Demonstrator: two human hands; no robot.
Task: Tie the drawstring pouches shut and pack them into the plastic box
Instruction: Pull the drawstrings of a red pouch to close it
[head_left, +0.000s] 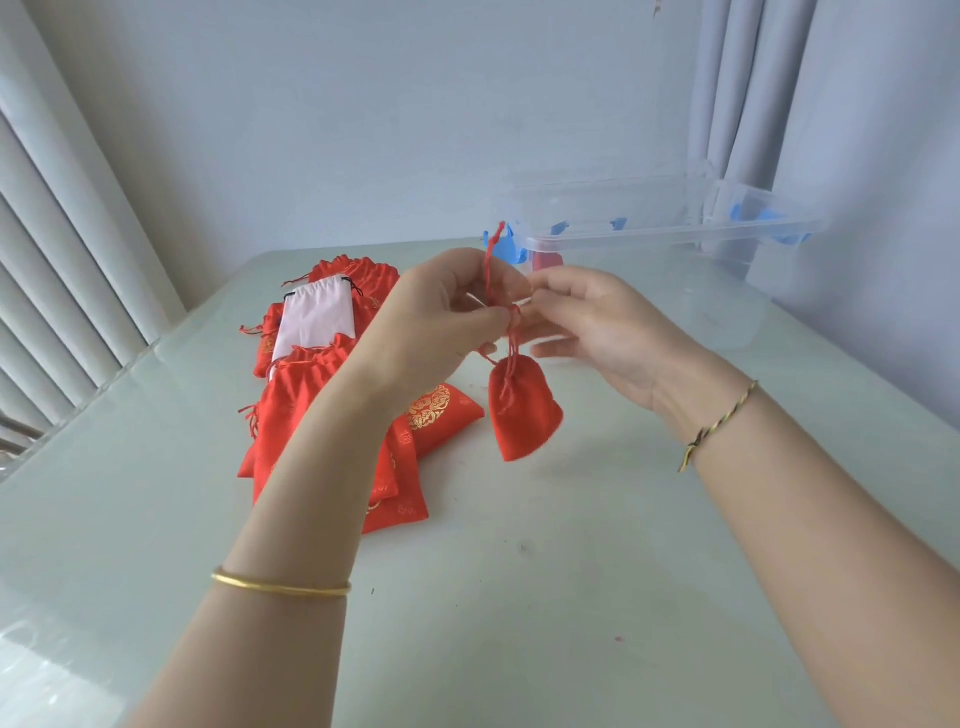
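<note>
A small red drawstring pouch (523, 408) hangs above the table by its red cord (491, 270). My left hand (441, 312) pinches the cord at the knot, with one cord end sticking up past the fingers. My right hand (587, 322) meets it from the right, fingertips pinching the cord at the same spot. A clear plastic box (670, 228) with blue clips stands at the back right, something red showing through its near left corner. A pile of red pouches (311, 400) with gold print lies to the left, partly hidden by my left forearm.
A pale pink pouch (317, 317) with a black cord lies on top of the red pile. The pale table (519, 597) ends at a left edge beside vertical blinds. Curtains hang behind the box at the right.
</note>
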